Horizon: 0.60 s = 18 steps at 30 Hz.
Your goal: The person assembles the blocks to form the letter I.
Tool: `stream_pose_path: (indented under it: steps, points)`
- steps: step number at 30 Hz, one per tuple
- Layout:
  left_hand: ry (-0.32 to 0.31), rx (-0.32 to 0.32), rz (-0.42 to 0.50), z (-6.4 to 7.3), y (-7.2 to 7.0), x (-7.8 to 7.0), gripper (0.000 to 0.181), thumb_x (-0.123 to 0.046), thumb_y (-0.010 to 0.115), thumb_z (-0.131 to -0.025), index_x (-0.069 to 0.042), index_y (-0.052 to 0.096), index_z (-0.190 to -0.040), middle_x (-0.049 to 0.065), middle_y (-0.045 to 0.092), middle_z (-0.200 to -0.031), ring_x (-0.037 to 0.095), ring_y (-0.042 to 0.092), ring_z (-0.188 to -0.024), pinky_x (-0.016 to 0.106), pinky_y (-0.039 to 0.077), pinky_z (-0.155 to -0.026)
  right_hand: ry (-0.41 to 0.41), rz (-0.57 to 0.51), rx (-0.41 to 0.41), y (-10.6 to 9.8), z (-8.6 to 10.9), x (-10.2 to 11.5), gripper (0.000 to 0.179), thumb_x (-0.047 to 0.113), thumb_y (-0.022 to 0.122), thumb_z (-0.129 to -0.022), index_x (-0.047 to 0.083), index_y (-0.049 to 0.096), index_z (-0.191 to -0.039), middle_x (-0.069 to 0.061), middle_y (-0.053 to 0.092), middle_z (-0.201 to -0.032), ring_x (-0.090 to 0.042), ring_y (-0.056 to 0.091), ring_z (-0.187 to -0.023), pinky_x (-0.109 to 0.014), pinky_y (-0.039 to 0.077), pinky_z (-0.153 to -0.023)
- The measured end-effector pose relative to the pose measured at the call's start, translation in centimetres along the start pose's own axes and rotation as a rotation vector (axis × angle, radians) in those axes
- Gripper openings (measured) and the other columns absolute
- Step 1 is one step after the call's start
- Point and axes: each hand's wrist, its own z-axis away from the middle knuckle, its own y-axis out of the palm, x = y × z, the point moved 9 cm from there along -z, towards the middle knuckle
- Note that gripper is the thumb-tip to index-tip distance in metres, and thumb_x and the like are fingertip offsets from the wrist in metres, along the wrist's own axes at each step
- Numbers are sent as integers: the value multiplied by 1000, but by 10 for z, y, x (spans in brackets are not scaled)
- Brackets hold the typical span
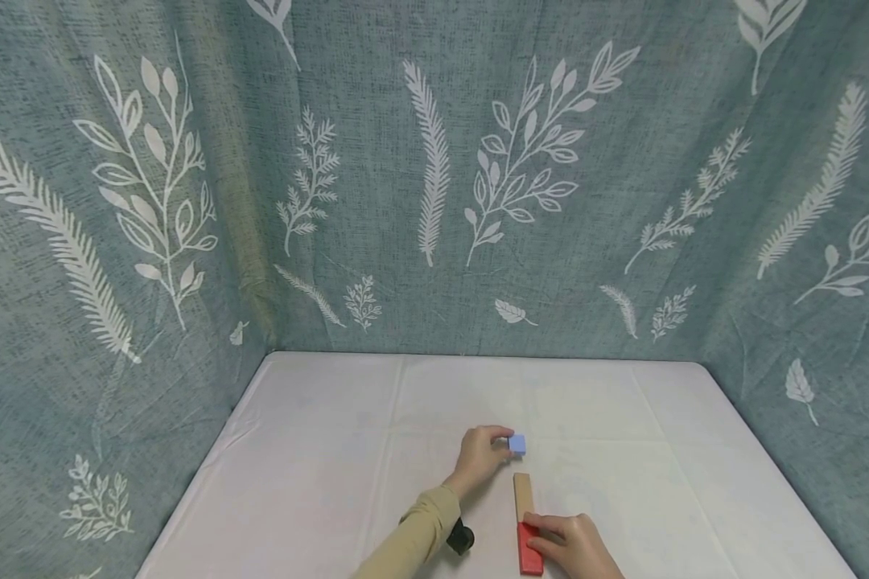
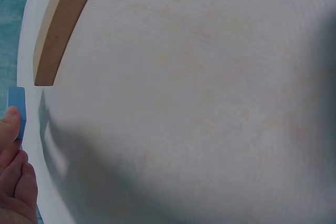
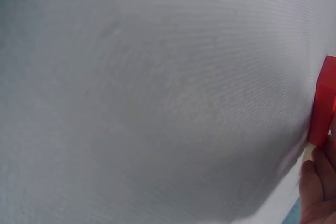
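Note:
Between thumb and fingertips my left hand pinches a small blue block, just past the far end of a bare wooden block. In the left wrist view the blue block shows beside the thumb, apart from the wooden block. A red block lies end to end with the wooden one, forming a straight row toward me. My right hand grips the red block by its sides, fingertips near the joint. Part of the red block appears at the right edge of the right wrist view.
A white cloth covers the table. Blue-green curtains with white leaf prints hang behind it and along both sides. A black wrist camera sits under the left sleeve, near the row of blocks.

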Motion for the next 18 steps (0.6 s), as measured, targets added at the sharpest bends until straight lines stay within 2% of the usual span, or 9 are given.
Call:
stream_pose_path:
  steps: [11, 18]
  points:
    - [9, 7, -15, 5, 8, 4, 26, -1, 71, -77, -1, 71, -103, 11, 73, -103, 28, 65, -105, 41, 52, -92, -6, 39, -2, -3, 0, 2, 36, 29, 70, -83, 1, 72, -106, -10, 73, -103, -7, 63, -99, -17, 56, -75]
    - [6, 5, -26, 10, 12, 5, 27, 0, 72, -76, 1, 71, -103, 12, 72, -104, 28, 66, -104, 40, 52, -92, 38, 5, 34, 0, -1, -1, 38, 29, 71, -83, 1, 71, -108, -10, 72, -105, -11, 65, -100, -28, 59, -77]
